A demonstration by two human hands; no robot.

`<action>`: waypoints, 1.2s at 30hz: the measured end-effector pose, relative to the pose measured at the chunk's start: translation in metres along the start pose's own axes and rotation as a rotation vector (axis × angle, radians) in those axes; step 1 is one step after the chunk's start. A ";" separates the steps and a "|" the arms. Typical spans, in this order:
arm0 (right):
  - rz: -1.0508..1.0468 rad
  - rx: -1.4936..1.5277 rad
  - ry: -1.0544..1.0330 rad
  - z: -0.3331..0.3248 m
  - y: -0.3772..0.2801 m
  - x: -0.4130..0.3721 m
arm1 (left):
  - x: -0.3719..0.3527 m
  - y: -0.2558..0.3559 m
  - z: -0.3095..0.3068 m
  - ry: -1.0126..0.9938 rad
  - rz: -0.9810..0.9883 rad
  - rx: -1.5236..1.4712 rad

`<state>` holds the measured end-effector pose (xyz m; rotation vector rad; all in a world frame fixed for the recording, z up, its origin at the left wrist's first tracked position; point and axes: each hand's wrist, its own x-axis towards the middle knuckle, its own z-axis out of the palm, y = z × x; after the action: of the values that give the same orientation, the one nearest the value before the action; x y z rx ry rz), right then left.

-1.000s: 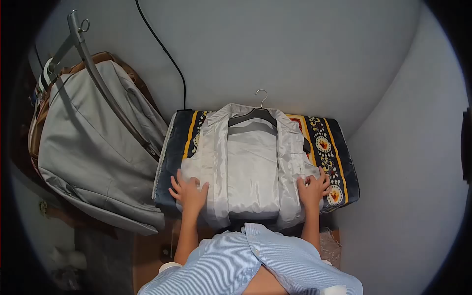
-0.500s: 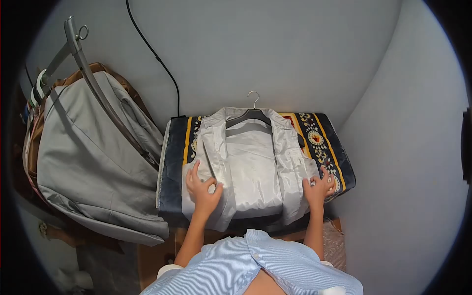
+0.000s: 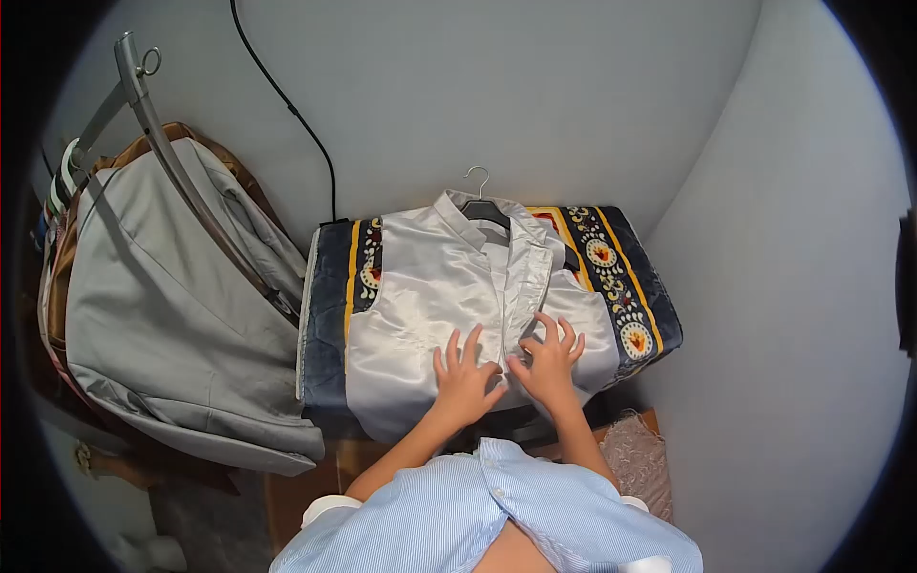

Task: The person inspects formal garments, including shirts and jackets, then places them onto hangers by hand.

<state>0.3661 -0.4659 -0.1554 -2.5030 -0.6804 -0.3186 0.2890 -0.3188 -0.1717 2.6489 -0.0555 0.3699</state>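
Note:
A silvery-white satin vest [image 3: 420,296] with a stand collar lies face up, its two front panels drawn almost together at the middle. Inside its neck is a black hanger [image 3: 485,212] with a metal hook. My left hand [image 3: 465,384] pinches the edge of the left front panel low down, thumb against index finger, other fingers spread. Close beside it, my right hand [image 3: 550,365] pinches the right front panel's edge in the same way. Near the collar that right edge is still folded back, showing the inner facing.
Under the vest is a dark patterned blanket [image 3: 635,277] over a raised surface against the wall. At left, a metal rack [image 3: 172,143] carries several hung garments, with a grey jacket [image 3: 181,306] outermost. A black cable [image 3: 296,110] runs down the wall. Lacy fabric [image 3: 638,463] lies low at right.
Both hands have moved inward from the vest's sides, bringing the front panels toward each other over the inner back. The hanger is now mostly covered.

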 end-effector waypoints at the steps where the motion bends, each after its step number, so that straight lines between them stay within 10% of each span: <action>1: 0.004 -0.004 -0.003 0.001 0.003 -0.004 | -0.006 -0.004 -0.005 0.015 -0.015 -0.021; 17: 0.316 -0.030 0.223 -0.022 0.045 -0.023 | -0.044 -0.091 -0.041 0.099 -0.719 0.296; 32: -0.164 -0.030 -0.201 0.013 -0.019 -0.048 | -0.052 -0.088 -0.041 0.152 -0.765 0.335; 36: -0.060 -0.029 -0.115 0.019 -0.016 -0.058 | -0.060 -0.069 -0.030 0.266 -0.446 0.156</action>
<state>0.3104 -0.4666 -0.1846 -2.5472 -0.8032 -0.2090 0.2306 -0.2457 -0.1927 2.6350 0.6592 0.5843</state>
